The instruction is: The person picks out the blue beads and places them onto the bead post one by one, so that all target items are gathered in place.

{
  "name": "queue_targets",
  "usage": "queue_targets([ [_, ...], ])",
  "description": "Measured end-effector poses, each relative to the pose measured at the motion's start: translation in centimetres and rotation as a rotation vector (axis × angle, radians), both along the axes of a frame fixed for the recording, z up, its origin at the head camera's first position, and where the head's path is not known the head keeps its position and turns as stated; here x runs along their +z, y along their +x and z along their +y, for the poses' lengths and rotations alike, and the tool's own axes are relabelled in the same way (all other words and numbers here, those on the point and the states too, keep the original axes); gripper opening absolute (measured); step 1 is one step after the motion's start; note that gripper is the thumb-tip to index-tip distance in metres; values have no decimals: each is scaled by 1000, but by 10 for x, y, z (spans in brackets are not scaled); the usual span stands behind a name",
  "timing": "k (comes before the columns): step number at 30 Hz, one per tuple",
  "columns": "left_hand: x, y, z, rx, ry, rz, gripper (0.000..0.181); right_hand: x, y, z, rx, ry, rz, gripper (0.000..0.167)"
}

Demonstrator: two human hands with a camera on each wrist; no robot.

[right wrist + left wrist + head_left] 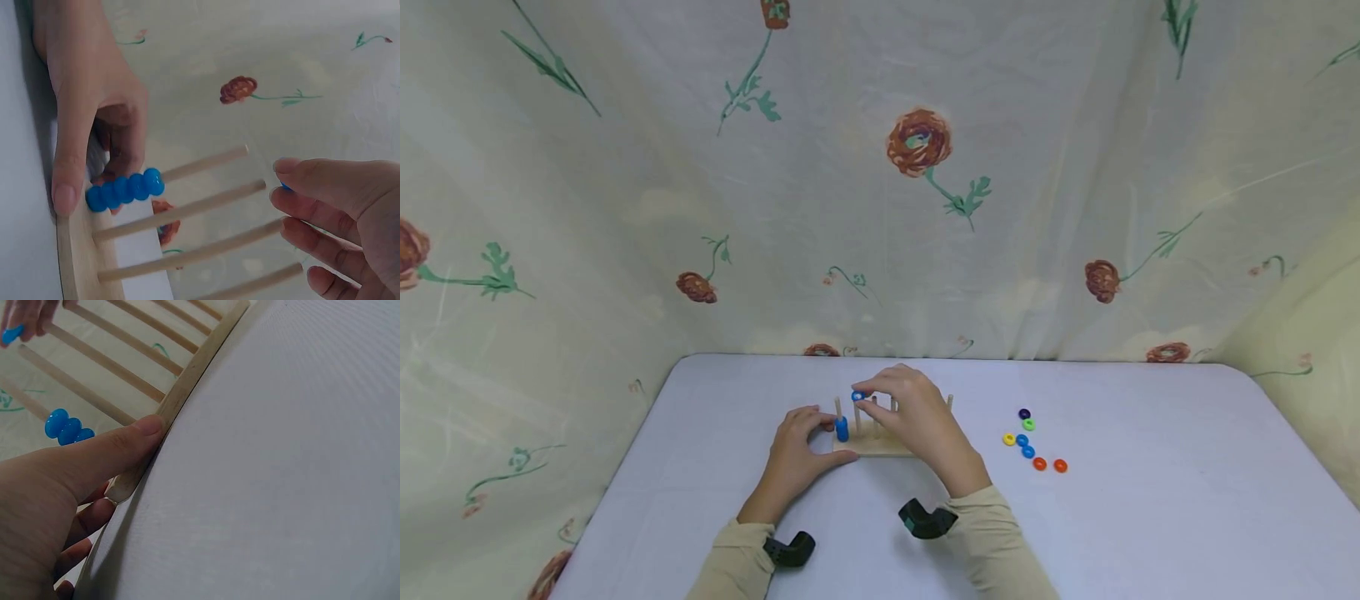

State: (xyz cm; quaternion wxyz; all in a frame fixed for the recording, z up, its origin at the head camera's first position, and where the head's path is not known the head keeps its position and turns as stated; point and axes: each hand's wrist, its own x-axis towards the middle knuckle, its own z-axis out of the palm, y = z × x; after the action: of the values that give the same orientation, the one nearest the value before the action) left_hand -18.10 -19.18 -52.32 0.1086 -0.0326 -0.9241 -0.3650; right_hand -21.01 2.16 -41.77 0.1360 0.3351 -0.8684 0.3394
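Observation:
My left hand (793, 457) grips the left end of a wooden peg rack, its thumb along the front of the base (199, 367). Several upright pegs (206, 167) rise from that base. Blue beads (127, 189) are stacked on the leftmost peg, low down against the base. Above the second peg from the left, my right hand (917, 417) pinches a blue bead (858, 396) between thumb and index finger. In the right wrist view the fingers mostly hide this bead, just beyond the peg's tip. The other pegs in the wrist views carry no beads.
Loose beads lie on the white table (1150, 483) to the right of the rack: a dark purple one (1024, 413), a green one (1029, 424), a yellow one (1009, 439), two blue ones (1027, 452) and two orange ones (1060, 466). A flowered curtain (1022, 275) hangs behind.

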Motion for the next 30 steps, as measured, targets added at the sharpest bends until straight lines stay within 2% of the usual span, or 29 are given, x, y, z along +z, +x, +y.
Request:
queue_targets([
  [3, -1, 0, 0, -9, -1, 21, 57, -2, -1, -6, 15, -5, 36, 19],
  [12, -2, -1, 2, -7, 7, -17, 58, -6, -2, -20, 28, 5, 62, 20],
  [23, 2, -1, 1, 0, -7, -26, 58, -13, 0, -27, 5, 4, 121, 21],
  [30, 2, 0, 1, 6, -5, -27, 58, -15, 1, -29, -12, 25, 128, 22],
])
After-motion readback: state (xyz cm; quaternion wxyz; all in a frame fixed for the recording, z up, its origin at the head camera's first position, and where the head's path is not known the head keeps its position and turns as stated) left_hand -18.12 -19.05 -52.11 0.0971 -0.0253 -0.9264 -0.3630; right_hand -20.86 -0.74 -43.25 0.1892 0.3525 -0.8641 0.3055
